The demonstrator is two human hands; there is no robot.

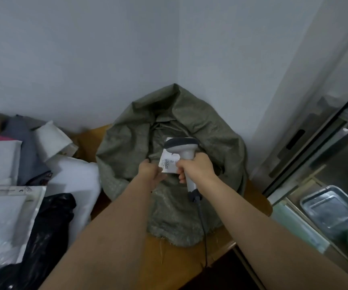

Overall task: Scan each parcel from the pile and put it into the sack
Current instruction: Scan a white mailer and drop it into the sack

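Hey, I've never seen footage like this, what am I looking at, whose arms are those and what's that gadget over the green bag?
There is one picture, taken by a camera worn on a person's head, looking down at their own bare arms. No machine is involved. The right hand grips a grey handheld barcode scanner with a cable hanging down. The left hand holds a small white parcel with a printed label, just over the open mouth of a green woven sack that sits on a wooden table. On the left lies a pile of parcels, white, grey and black, waiting to be scanned.
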